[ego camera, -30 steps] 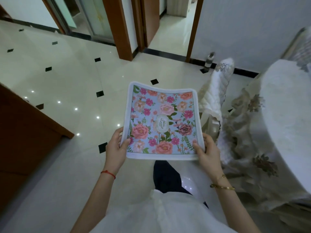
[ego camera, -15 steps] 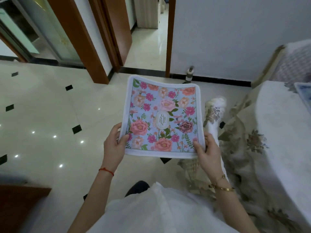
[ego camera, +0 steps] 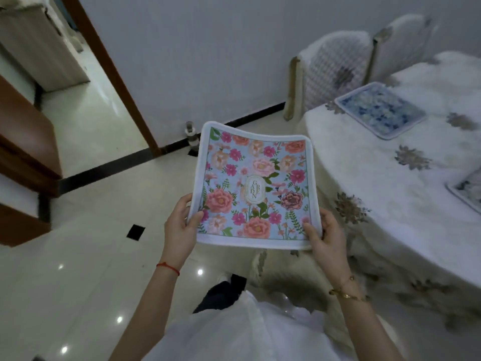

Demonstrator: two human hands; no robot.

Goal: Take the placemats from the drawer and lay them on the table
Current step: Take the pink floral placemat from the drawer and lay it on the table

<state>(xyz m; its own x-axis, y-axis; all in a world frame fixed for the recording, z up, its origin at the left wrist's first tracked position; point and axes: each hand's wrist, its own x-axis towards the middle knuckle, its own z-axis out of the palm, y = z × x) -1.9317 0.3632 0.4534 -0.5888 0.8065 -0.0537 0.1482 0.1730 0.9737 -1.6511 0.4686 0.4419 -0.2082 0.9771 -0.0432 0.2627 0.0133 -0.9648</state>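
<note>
So the table (ego camera: 364, 157) has a white flowery tablecloth (ego camera: 406, 178), with a blue floral placemat (ego camera: 380, 110) lying flat and another placemat (ego camera: 468, 191) at the right edge.

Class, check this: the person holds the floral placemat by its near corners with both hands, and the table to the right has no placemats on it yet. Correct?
Not quite. The left hand and right hand do hold the floral placemat by its near corners, but the table is not bare: the head view shows a blue placemat already lying on it, and another placemat's edge at the right border.
</note>
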